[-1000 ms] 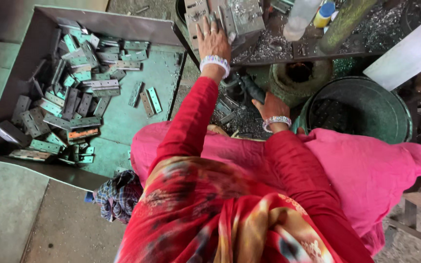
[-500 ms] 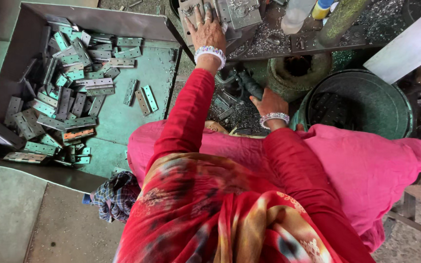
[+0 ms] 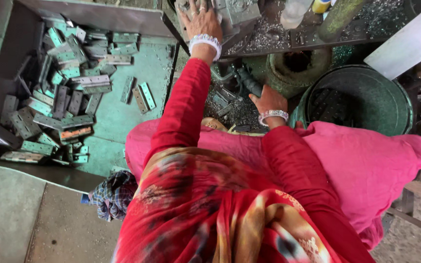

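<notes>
My left hand [image 3: 201, 20] is stretched far forward and lies flat, fingers apart, on a grey metal block [image 3: 237, 10] on the workbench. A white bangle circles that wrist. My right hand [image 3: 269, 100] is lower, under the bench edge, beside a dark cylindrical handle [image 3: 246, 81] and a heap of small metal pieces [image 3: 222, 103]. Its fingers are tucked out of sight, so I cannot tell its grip. Both arms are in red sleeves, and a pink cloth [image 3: 366, 160] covers my lap.
A grey-green metal tray [image 3: 118, 122] on the left holds several flat metal hinges [image 3: 64, 92]. A round green tub [image 3: 361, 97] stands on the right. Metal shavings and a pale bottle [image 3: 296, 12] lie on the bench. A checked cloth [image 3: 113, 192] lies by the tray.
My left hand has slid farther forward onto the metal block. My right hand has stayed by the dark handle. The view has shifted slightly.
</notes>
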